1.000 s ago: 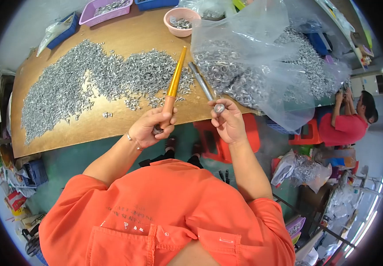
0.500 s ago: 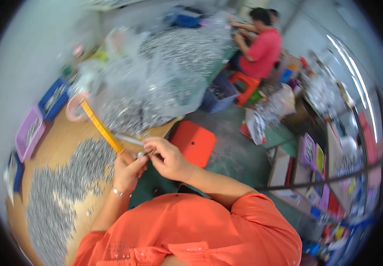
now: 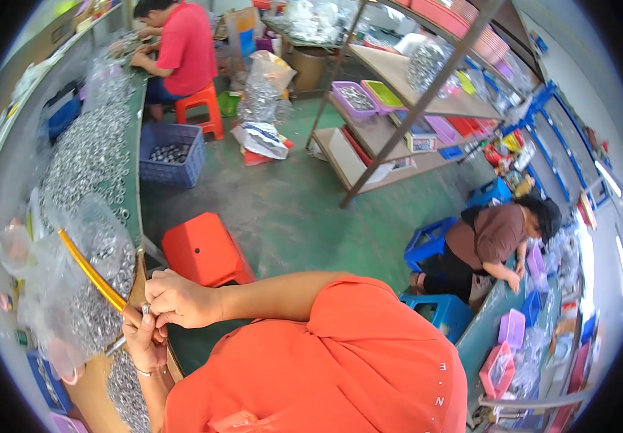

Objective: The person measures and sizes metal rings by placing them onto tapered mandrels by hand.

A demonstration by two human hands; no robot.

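My left hand is closed around the lower end of a long, slightly curved yellow rod with a ridged surface, which slants up and away to the left. Against it is my right hand, fingers pinched together. A small silver metal piece shows between the two hands, at the right fingertips; its exact shape is too small to tell. Beneath the left hand, many small silver metal parts lie heaped on the wooden tabletop. Part of a thin grey rod shows beside the left wrist.
Clear plastic bags and a long heap of metal rings cover the bench at left. A red stool and blue crate stand on the floor. Two people work nearby, one far left, one right. A shelf rack stands beyond.
The view has swung to the right, so hands and table now sit further left, and the second co-worker is in sight. The yellow rod stays in my left hand; my hands remain together.
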